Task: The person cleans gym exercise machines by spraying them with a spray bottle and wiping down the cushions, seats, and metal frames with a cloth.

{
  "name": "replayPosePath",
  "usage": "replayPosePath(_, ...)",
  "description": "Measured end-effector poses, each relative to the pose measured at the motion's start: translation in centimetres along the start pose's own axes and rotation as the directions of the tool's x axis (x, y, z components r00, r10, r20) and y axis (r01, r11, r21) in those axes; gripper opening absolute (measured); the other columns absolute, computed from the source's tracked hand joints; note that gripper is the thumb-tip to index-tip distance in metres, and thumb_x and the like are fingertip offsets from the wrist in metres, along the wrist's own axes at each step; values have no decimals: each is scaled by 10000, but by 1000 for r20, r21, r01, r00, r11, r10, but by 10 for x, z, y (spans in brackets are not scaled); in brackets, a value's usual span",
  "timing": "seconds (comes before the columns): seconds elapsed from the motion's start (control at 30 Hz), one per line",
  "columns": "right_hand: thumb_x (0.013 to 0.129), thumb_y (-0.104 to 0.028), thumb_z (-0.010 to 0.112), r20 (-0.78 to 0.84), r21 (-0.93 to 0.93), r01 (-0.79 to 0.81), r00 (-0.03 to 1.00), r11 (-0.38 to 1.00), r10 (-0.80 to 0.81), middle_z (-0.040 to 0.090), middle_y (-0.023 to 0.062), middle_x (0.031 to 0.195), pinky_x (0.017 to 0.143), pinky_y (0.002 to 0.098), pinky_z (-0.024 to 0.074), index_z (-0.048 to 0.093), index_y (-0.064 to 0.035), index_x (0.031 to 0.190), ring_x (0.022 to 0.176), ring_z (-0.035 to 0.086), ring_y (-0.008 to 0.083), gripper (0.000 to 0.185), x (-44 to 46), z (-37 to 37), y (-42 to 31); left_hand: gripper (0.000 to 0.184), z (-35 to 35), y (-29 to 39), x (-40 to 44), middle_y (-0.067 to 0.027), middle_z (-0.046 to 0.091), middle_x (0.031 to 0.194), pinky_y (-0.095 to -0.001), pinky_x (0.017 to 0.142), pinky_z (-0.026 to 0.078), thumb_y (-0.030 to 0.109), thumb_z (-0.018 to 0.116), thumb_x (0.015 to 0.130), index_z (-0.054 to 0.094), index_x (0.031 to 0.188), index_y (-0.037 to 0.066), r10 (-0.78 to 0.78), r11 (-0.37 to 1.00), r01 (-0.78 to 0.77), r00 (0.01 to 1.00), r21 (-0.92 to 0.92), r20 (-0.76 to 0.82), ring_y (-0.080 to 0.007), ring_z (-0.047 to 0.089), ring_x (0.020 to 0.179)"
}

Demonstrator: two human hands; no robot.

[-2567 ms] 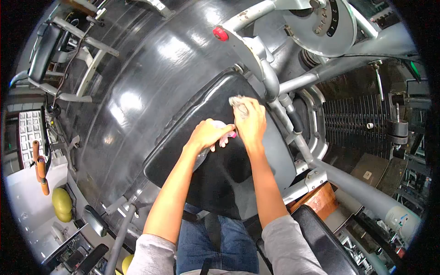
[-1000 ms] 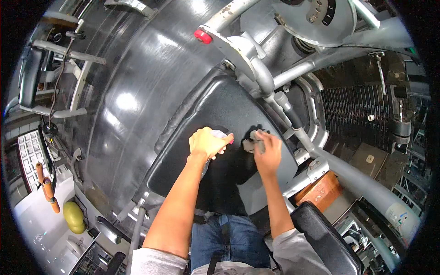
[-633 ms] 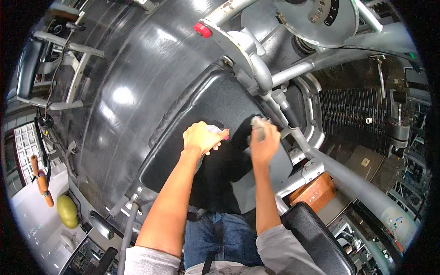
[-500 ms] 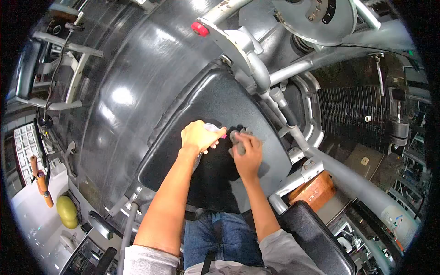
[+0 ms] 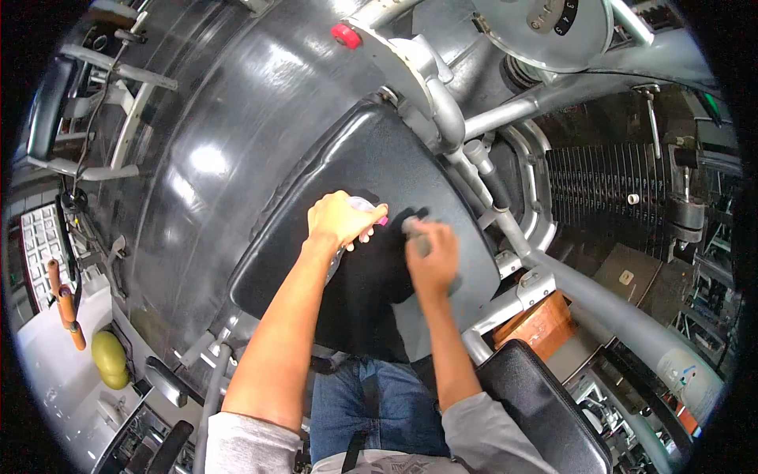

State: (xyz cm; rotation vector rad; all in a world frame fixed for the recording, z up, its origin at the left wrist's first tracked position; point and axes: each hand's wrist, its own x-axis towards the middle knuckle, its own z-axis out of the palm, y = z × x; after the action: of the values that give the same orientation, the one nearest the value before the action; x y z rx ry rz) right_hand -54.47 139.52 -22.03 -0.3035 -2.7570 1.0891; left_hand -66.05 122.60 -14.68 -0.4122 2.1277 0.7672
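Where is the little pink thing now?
In the head view, the pink tip pokes out by the thumb of the left hand, over the black pad and to the left of the right hand.

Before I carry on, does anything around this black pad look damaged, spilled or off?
The black pad looks creased along its far left edge, as if the cover were loose. Beside the red knob, the curved plate has a discoloured edge, perhaps chipped paint. I see no clear spill.

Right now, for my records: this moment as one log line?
left hand: clear plastic bottle, pink tip | right hand: crumpled grey cloth | beneath: black cushioned pad
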Motion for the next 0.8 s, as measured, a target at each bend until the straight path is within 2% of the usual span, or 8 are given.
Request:
replayPosePath(0.13,736,-107,751,304,57,-15,953,998,-3,610,33,1110,886,419,511,683,-203,1053,1060,572,302,338,-56,-1,-39,470,-1,-1,-2,8,688,587,-258,484,535,555,679,816,761,679,112,16,1000,-16,1000,0,1,-102,619,441)
replayPosePath(0.2,749,-128,746,287,36,44,956,998,-53,612,24,1130,855,421,524,685,-200,1068,1048,574,289,333,-64,-2,-19,476,0,-3,1,6,693,595,-263,493,542,573,667,817,774,711,121,36,999,-36,999,13,7,-104,622,444)
replayPosePath(0.27,759,-147,745,170,-110,-4,985,994,23,613,21,1141,860,427,517,694,-188,1056,1039,573,299,304,-57,-4,2,479,1,-6,3,6,694,596,-257,518,546,581,654,824,781,738,127,49,999,-49,999,23,16,-111,634,455)
replayPosePath(0.4,781,-143,740,-114,-118,-98,990,988,84,610,78,1135,927,427,475,718,-164,1027,1043,571,317,248,-13,-14,21,465,1,-7,2,9,700,617,-256,583,554,551,610,826,765,732,122,79,995,-80,997,52,22,-122,638,456)
replayPosePath(0.53,800,-148,733,-133,-128,-160,981,979,143,610,109,1135,931,430,474,718,-158,1049,1055,573,319,250,-15,-6,11,481,6,-14,-7,8,692,613,-272,595,548,553,606,828,749,711,109,117,993,-118,992,-17,-36,-134,650,485)
replayPosePath(0.6,804,-153,734,-88,-50,-155,985,987,150,612,115,1140,935,436,470,715,-153,1061,1069,569,335,257,-35,5,-3,492,10,-24,-15,3,692,618,-278,596,545,560,603,834,746,715,105,123,991,-127,990,-53,-66,-140,654,497)
replayPosePath(0.73,801,-126,719,108,-6,63,992,998,-62,614,79,1126,901,429,502,711,-168,1073,1050,570,309,275,-90,15,-54,551,16,-72,-47,-23,688,643,-301,547,519,591,572,879,736,776,75,124,970,-168,964,-179,-234,-150,634,490)
replayPosePath(0.8,757,-88,758,232,57,194,951,979,-202,628,77,1098,887,404,499,712,-154,1038,1017,583,311,292,-115,19,-62,559,17,-112,-68,-36,669,624,-295,493,488,583,566,901,728,797,58,144,921,-207,968,-329,-207,-143,605,464)
